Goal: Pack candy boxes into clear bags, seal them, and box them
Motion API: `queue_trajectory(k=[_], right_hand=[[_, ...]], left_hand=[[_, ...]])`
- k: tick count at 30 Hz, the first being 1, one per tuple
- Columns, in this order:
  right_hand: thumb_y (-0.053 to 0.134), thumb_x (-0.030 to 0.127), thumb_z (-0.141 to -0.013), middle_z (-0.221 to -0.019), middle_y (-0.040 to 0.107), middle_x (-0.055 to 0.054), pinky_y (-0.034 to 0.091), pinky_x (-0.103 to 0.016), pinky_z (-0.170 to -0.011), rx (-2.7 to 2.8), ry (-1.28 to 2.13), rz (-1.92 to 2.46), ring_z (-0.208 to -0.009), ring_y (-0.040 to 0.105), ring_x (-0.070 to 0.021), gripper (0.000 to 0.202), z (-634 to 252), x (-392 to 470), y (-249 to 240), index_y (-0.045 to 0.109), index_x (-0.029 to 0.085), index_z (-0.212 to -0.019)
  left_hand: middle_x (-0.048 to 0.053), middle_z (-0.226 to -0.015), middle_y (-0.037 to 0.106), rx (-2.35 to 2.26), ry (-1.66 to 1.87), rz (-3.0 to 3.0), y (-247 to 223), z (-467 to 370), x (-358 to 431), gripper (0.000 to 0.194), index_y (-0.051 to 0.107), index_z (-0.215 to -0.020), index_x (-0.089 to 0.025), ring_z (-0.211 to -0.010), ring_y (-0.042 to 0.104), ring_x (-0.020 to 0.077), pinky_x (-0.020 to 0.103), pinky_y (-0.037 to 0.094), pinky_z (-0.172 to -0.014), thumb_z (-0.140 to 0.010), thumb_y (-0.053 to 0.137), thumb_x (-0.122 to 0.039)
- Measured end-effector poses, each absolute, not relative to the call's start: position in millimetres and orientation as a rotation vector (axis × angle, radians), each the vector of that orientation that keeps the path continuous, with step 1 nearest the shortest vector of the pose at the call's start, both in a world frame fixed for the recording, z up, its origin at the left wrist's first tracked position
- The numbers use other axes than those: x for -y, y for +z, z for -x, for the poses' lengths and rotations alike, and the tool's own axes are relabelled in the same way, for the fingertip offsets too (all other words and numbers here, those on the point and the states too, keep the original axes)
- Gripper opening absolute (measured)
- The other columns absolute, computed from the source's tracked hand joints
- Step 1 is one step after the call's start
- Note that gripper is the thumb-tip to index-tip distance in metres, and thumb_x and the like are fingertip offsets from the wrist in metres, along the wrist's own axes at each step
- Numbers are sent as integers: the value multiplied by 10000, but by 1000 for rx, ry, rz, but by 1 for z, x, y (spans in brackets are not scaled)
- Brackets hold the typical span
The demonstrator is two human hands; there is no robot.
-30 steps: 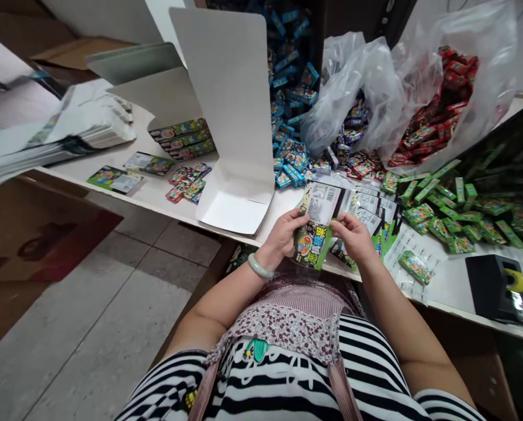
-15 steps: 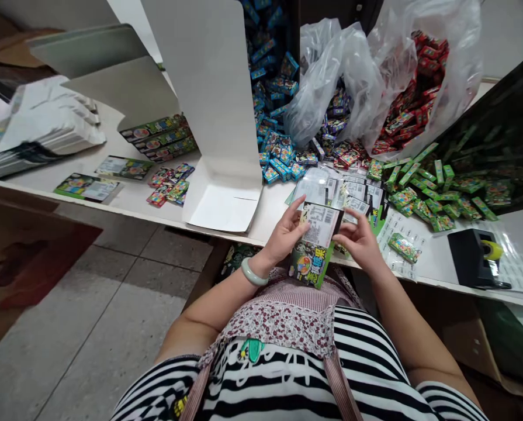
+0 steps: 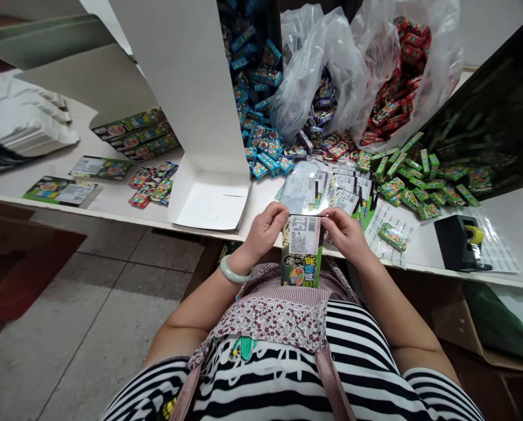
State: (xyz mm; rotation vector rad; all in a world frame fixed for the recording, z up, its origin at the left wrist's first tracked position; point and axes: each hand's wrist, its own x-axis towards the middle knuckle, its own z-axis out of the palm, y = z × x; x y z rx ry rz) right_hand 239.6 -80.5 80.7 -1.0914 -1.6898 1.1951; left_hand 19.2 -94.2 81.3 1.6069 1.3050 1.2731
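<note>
A printed candy box [image 3: 302,251], green and black with a white label and barcode, is held upright in front of my apron. My left hand [image 3: 263,234], with a pale bangle at the wrist, pinches its top left corner. The top right corner is between the thumb and fingers of my right hand [image 3: 346,234]. Just beyond my hands, several similar flat boxes [image 3: 346,200] lie overlapping on the table [image 3: 261,202]. To the right, a small green candy pack [image 3: 393,236] rests on a sheet of stickers [image 3: 377,225].
Blue packs [image 3: 267,143] and green packs [image 3: 423,181] lie in heaps. Clear plastic bags [image 3: 335,58] hold purple and red packs [image 3: 397,99]. A tape dispenser [image 3: 458,242] stands at the right. An open white carton [image 3: 212,199] and two flat boxes [image 3: 59,190] are leftward.
Both hands have moved to the top corners of the candy box, which is now straighter and more upright. The whole view has shifted slightly, so the table appears further left.
</note>
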Motion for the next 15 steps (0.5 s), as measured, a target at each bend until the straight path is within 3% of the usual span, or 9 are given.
queue_trajectory(k=[6, 9, 15], right_hand=[[607, 368, -884, -875, 643, -38, 470, -293, -686, 1745, 986, 1031, -867, 590, -168, 185, -234, 73, 103, 620, 220, -773], [621, 370, -860, -886, 624, -41, 445, -273, -644, 1723, 1102, 1028, -855, 581, -157, 202, -237, 67, 108, 599, 206, -745], [632, 300, -846, -849, 599, -11, 431, -259, -649, 1731, 1131, 1079, -807, 561, -131, 115, -244, 64, 111, 594, 198, -810]], left_hand=[[24, -832, 702, -1166, 1310, -1396, 92, -14, 91, 119, 669, -844, -206, -735, 630, 129, 242, 512, -632, -820, 695, -320], [17, -803, 718, -1204, 1310, -1337, 94, -14, 89, 121, 680, -850, -201, -698, 645, 125, 226, 522, -593, -776, 739, -276], [37, -884, 749, -1154, 1330, -1418, 96, -23, 86, 82, 649, -760, -194, -830, 694, 141, 236, 565, -707, -802, 713, -224]])
